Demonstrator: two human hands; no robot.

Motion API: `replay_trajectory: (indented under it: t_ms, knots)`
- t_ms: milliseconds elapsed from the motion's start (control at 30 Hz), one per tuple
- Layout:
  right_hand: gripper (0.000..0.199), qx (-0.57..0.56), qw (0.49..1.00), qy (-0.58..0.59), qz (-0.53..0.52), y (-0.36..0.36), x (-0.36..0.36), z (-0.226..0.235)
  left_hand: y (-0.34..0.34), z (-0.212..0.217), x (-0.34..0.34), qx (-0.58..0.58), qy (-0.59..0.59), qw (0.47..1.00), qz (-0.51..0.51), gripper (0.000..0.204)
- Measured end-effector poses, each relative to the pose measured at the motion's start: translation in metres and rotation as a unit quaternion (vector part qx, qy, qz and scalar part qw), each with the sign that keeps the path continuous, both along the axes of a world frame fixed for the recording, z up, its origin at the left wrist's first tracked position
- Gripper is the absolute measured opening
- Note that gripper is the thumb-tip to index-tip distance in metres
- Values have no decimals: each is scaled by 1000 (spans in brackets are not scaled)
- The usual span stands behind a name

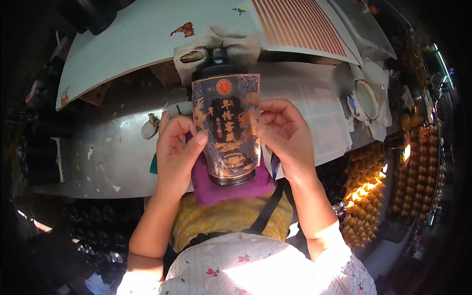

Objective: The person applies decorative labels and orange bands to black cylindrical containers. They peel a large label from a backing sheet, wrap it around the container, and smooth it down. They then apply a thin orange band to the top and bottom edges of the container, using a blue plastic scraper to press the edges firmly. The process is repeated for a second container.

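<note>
A black bottle (pixel 233 181) lies in front of me, its neck pointing away. A dark label sheet (pixel 226 118) with gold, grey and red decoration covers the bottle's upper face, and its right edge stands out past the side. My left hand (pixel 179 147) is closed at the left edge, thumb on the label, fingers partly hidden. My right hand (pixel 287 137) pinches the label's right edge between thumb and fingers. Beneath the bottle's base is a purple cloth pad (pixel 206 191). The neck end lies against a stained white cloth (pixel 246 51).
Behind stands a raised white board (pixel 132 54) holding a striped orange sheet (pixel 300 24). A metal table (pixel 108 162) carries scraps and a small knotted cloth (pixel 149 127). At right are clear sheets (pixel 324 118), an enamel basin (pixel 366 100) and racks of gold pieces (pixel 366 211). Dark bottles (pixel 44 157) stand left.
</note>
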State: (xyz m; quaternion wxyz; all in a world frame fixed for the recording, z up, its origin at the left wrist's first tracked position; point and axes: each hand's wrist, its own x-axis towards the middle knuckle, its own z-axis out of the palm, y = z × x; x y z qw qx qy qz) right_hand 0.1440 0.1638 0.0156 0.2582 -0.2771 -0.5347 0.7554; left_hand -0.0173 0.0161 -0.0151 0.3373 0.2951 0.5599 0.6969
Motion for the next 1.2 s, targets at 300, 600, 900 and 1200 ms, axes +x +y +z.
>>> replay_trajectory:
  t_ms: [300, 600, 900, 1200]
  knots:
    - [39, 0, 1000, 14, -3, -20, 19, -22, -23, -7, 1, -61, 162, 985, -21, 25]
    - [39, -32, 999, 20, 12, -18, 21, -17, -29, -10, -8, -95, 176, 978, -64, 19]
    - [41, -54, 998, 29, 22, -19, 22, -16, -29, -14, -9, -48, 97, 991, -82, 15]
    - [44, -5, 1000, 19, 20, -20, 21, -21, -28, -14, -11, -68, 144, 984, -82, 15]
